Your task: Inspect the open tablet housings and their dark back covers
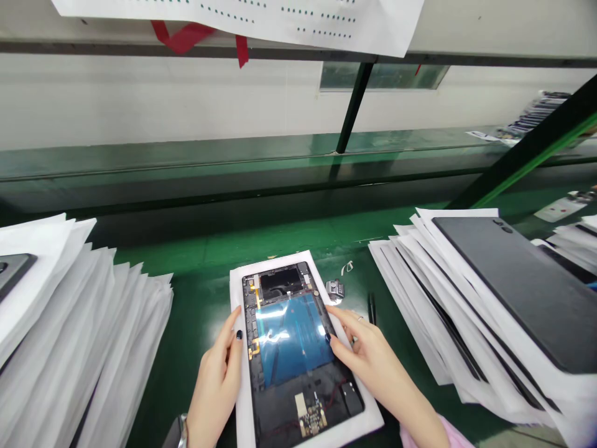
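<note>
An opened tablet (293, 348) lies on a white paper sheet (242, 398), with its circuit parts exposed and a glossy blue film over its middle. My left hand (217, 379) grips the tablet's left edge, with the thumb resting along the frame. From the right, my right hand (364, 354) holds the right edge, its fingertips reaching onto the blue film. A small circuit board sits at the tablet's near end, and a black recess lies at its far end. Beyond my right hand are black tweezers (371, 309) and a small metal part (334, 289).
Tall overlapping stacks of white-wrapped tablets stand to the left (79, 311) and right (480, 298) on the green workbench (200, 267). A dark tablet back (517, 280) tops the right stack. A black strut (527, 143) rises at the right, and a paper sheet (233, 18) hangs overhead.
</note>
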Demonstrator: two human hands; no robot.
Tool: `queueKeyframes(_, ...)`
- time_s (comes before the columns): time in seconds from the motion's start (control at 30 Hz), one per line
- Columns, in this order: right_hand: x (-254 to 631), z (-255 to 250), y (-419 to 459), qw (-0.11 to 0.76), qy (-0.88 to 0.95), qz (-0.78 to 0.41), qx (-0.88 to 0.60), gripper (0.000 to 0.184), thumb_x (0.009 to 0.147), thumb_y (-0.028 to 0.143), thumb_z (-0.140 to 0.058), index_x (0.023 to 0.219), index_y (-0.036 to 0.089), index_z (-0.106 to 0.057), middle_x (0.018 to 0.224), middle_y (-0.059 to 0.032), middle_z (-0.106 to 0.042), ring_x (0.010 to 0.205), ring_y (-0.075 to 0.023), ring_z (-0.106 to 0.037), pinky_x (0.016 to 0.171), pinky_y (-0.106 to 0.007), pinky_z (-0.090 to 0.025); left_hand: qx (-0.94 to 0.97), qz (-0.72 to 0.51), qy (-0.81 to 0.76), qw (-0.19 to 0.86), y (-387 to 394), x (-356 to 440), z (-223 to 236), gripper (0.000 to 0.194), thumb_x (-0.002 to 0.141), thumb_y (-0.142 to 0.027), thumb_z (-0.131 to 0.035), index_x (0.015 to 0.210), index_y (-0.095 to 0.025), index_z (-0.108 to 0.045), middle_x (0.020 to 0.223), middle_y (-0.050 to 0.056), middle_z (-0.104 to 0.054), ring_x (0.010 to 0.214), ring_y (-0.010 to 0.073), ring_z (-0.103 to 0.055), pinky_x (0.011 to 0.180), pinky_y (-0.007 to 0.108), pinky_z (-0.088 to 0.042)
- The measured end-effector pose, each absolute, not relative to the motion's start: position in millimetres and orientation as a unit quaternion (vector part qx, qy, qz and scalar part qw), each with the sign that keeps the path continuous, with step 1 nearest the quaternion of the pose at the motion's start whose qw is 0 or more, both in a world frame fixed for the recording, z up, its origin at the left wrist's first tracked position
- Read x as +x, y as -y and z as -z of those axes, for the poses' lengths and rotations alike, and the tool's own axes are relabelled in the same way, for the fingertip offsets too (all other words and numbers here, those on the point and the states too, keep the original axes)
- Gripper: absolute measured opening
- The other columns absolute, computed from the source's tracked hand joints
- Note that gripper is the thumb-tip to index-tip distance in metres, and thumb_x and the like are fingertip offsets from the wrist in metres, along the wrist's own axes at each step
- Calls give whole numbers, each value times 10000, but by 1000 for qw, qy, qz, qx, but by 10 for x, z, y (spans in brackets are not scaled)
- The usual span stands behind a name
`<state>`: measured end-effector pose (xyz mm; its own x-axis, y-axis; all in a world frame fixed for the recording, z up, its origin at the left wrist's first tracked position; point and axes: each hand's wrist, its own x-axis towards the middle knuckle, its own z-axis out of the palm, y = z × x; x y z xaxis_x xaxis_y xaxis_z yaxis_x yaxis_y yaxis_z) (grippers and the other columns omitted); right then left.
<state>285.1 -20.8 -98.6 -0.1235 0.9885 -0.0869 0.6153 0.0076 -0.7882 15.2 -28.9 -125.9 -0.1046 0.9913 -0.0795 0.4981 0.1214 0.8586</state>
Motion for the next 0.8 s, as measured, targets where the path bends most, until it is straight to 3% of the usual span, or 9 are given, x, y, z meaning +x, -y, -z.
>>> queueKeyframes(0.13, 2877, 1050, 199, 267, 680, -344, -590, 491, 933, 277, -494, 1393, 145, -601, 1036, -103, -725, 693, -195, -634, 748, -359, -569, 563, -352, -662, 348, 270, 159, 1284, 661, 963, -497, -389, 1444, -59, -503, 547, -72, -398, 530, 201, -515, 626, 325, -496)
queueKeyframes(0.23, 2960, 1101, 145, 264, 719, -283, -578, 438, 967, 228, -489, 1390, 184, -593, 845, -29, -711, 584, -150, -622, 595, -263, -560, 562, -343, -668, 347, 255, 156, 1319, 689, 962, -531, -370, 1473, -82, -474, 576, -27, -548, 588, 222, -612, 678, 337, -539)
queueKeyframes(0.3, 3037, 1139, 63, 278, 730, -202, -590, 401, 991, 188, -450, 1367, 178, -591, 777, -11, -670, 546, -137, -613, 510, -226, -535, 559, -336, -673, 350, 248, 145, 1348, 712, 957, -564, -362, 1489, -100, -457, 758, 57, -714, 755, 251, -703, 760, 350, -562)
queueKeyframes(0.4, 3136, 1214, -94, 292, 729, -88, -613, 421, 959, 109, -417, 1325, 172, -614, 1098, -131, -669, 901, -230, -689, 693, -329, -608, 540, -341, -679, 362, 252, 117, 1407, 755, 937, -626, -353, 1485, -119, -468, 1271, 158, -716, 1170, 296, -665, 971, 385, -524)
queueKeyframes(0.47, 3166, 1280, -174, 276, 737, -47, -616, 466, 902, 36, -413, 1262, 192, -665, 1277, -163, -610, 1153, -309, -612, 849, -444, -596, 531, -346, -679, 370, 269, 89, 1460, 758, 928, -654, -363, 1482, -150, -478, 1429, 136, -625, 1312, 297, -575, 1055, 394, -473)
queueKeyframes(0.57, 3148, 1381, -215, 244, 748, -3, -618, 548, 848, -64, -375, 1205, 201, -695, 1351, -161, -587, 1261, -325, -547, 917, -482, -573, 540, -343, -670, 377, 303, 36, 1551, 718, 935, -643, -414, 1504, -206, -446, 1438, 107, -624, 1308, 291, -576, 952, 352, -536)
queueKeyframes(0.7, 3049, 1443, -197, 203, 756, 28, -621, 583, 828, -117, -372, 1237, 174, -670, 1348, -201, -603, 1296, -360, -529, 906, -511, -567, 549, -343, -658, 385, 321, 7, 1608, 719, 957, -611, -421, 1535, -186, -380, 1031, 81, -780, 904, 254, -728, 708, 310, -570)
queueKeyframes(0.73, 3023, 1442, -198, 196, 759, 30, -620, 570, 831, -118, -379, 1230, 170, -667, 1347, -208, -608, 1300, -363, -529, 899, -508, -569, 547, -348, -655, 388, 318, 19, 1600, 707, 962, -602, -417, 1528, -178, -391, 1027, 83, -780, 898, 252, -729, 738, 319, -576)
queueKeyframes(0.8, 2988, 1424, -214, 190, 765, 32, -615, 541, 841, -116, -381, 1203, 168, -667, 1358, -210, -610, 1319, -353, -524, 910, -492, -567, 536, -372, -652, 387, 312, 69, 1565, 662, 975, -582, -402, 1497, -177, -439, 1251, 122, -727, 1129, 277, -683, 933, 364, -551)
